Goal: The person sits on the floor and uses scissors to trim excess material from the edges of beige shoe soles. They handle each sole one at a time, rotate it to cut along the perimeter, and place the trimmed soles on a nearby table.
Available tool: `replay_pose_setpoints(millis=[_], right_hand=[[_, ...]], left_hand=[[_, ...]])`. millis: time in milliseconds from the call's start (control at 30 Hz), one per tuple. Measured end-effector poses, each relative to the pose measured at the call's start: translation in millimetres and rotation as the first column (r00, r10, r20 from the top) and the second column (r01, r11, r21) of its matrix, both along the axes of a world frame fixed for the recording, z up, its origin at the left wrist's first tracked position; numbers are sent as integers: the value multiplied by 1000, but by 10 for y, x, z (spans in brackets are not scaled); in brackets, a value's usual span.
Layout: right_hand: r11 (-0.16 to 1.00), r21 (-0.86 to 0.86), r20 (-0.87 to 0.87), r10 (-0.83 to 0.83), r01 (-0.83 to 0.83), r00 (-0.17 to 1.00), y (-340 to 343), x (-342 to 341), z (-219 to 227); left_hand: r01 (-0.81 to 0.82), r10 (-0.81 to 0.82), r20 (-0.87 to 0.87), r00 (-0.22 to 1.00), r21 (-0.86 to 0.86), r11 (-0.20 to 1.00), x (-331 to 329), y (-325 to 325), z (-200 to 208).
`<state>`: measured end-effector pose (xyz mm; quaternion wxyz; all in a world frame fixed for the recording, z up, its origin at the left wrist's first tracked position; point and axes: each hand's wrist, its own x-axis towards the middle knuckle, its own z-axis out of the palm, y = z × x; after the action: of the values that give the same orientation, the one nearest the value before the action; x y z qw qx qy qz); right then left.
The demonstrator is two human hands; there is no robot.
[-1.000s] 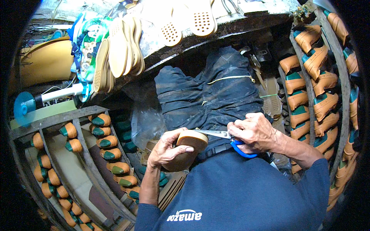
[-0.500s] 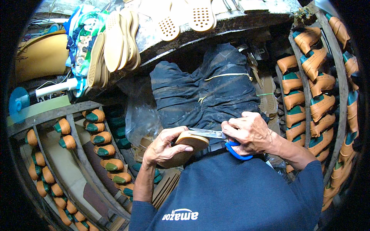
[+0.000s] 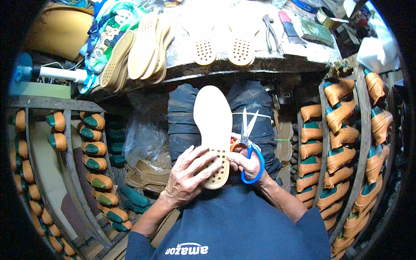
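Observation:
A pale beige shoe sole (image 3: 212, 113) lies lengthwise in front of my lap, its toe end pointing away and its hole-dotted heel near my belly. My left hand (image 3: 187, 173) grips the heel from the left, fingers laid across the holes and its thumb hidden. On the other side, my right hand (image 3: 246, 161) holds scissors (image 3: 247, 130) with blue and orange handles. Their blades stand parted, pointing away from me, to the right of the sole and apart from it. Fingers of the right hand also reach the sole's right edge at the heel.
Ahead is a workbench (image 3: 182, 71) bearing stacked soles (image 3: 145, 47), pincers (image 3: 271, 32) and a red-handled tool (image 3: 289, 26). Wooden racks of tan shoe uppers on green lasts flank me, left (image 3: 93, 148) and right (image 3: 340, 134). A clear plastic bag (image 3: 145, 138) lies left of my legs.
The scissors have come away from the sole's edge, blades now pointing forward. The sole has been turned from a tilt to lie lengthwise, its face showing. The view has shifted to show more bench.

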<state>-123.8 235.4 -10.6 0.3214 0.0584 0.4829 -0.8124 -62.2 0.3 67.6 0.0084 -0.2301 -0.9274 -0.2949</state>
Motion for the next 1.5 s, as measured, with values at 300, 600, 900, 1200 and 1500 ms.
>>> replay_pose_setpoints(millis=[300,600,900,1200,1500], right_hand=[[960,276,-274,113,-35,955,344,-135,-506],[972,223,-219,118,-68,969,380,-136,-542],[875,-414,330,403,-253,853,-10,-111,-128],[926,36,56,374,-376,926,-209,57,-142],[931,268,-351,333,-247,875,-130,110,-20]], left_hand=[[-520,507,152,848,52,853,479,-245,-1140],[-529,509,176,843,93,843,465,-280,-1232],[-690,589,448,673,668,279,52,31,-921],[-690,30,774,632,580,-434,388,-101,-810],[-646,-41,686,727,661,-382,434,1,-904]])
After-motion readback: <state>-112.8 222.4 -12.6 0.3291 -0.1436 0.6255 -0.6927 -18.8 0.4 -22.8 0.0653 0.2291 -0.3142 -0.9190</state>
